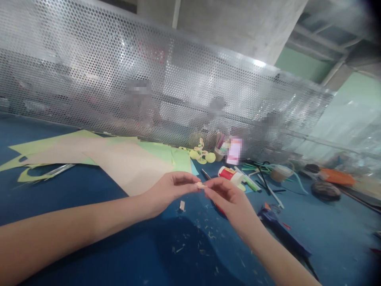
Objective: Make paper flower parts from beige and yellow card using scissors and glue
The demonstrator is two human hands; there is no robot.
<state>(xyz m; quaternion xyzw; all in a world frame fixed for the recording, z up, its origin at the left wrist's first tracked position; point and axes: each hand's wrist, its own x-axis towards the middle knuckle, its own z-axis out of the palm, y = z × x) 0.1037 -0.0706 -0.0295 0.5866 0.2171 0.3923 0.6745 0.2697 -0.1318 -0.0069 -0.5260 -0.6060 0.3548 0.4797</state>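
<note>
Above the blue table, my left hand (pixel 168 190) and my right hand (pixel 228 194) meet, fingertips almost touching. Between them they pinch a small pale rolled piece (pixel 200 185), which looks like paper; fingers cover its ends. A small pale scrap (pixel 182 205) lies on the table below my left hand. Just beyond my right hand rests a white bottle with a red label (pixel 228 174). A pointed metal tool (pixel 205 174) lies beside it, partly hidden by that hand.
Green and pale paper sheets (pixel 127 159) spread at left, near a yellow-green paper figure (pixel 202 155). On the right are pipe cleaners (pixel 262 178), a dark blue tool with a cord (pixel 284 232) and an orange packet (pixel 337 176). A perforated metal screen (pixel 178 87) stands behind.
</note>
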